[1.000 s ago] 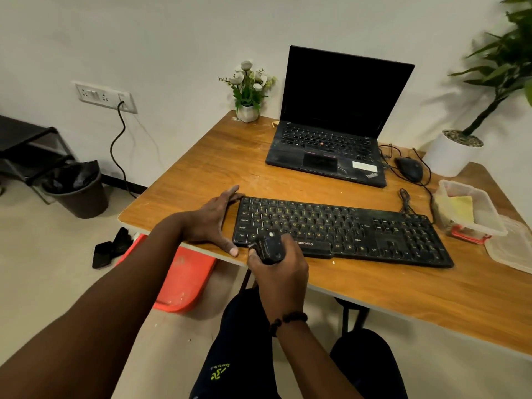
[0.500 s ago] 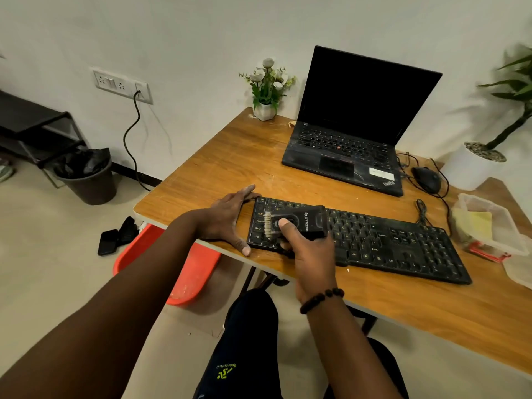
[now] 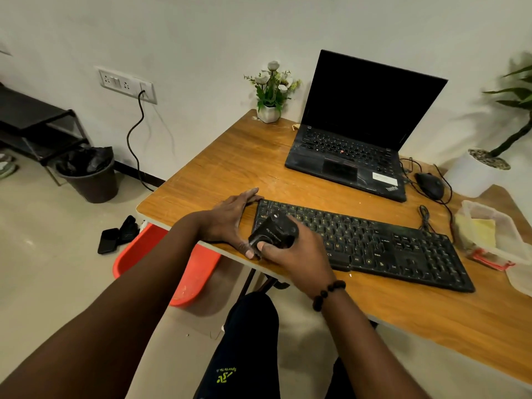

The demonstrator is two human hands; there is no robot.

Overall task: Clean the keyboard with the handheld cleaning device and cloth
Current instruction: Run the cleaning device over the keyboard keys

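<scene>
Keyboard point(image 3: 374, 240): black, full-size, lying flat on the wooden table point(image 3: 230, 168), centre of frame, its long side running from mid-frame down toward the lower right. Its left end sits close to the table's near-left edge.

Cleaning device point(image 3: 273, 233): small black handheld unit, over the keyboard's left end. Right hand point(image 3: 296, 251) is wrapped around it, thumb pressed on its near face. Whether its working end touches the keys is hidden.

Left hand point(image 3: 230, 220): spread flat on the table, fingers resting against the keyboard's left edge, grasping nothing, apparently bracing it.

Cloth point(image 3: 480, 231): a yellow one, lying inside a clear plastic box point(image 3: 489, 214) at right of frame, just beyond the keyboard's right end; not in use.

Also present: open laptop point(image 3: 359, 133), upper centre; mouse point(image 3: 430, 184) with cable, right of it; small flower pot point(image 3: 269, 110), top centre; orange tub point(image 3: 172, 269) and dark bin point(image 3: 89, 174) on the floor, left.

Risks, as judged: a hard sweep leftward could push the keyboard off the near-left edge if the bracing hand lifts. Loosened crumbs could scatter onto the table or lap. A long stroke rightward could snag the coiled cable or nudge the plastic box.

Open room: bare table above the keyboard up to the laptop, and a wide bare strip below it at lower right. Little margin at the left end.
</scene>
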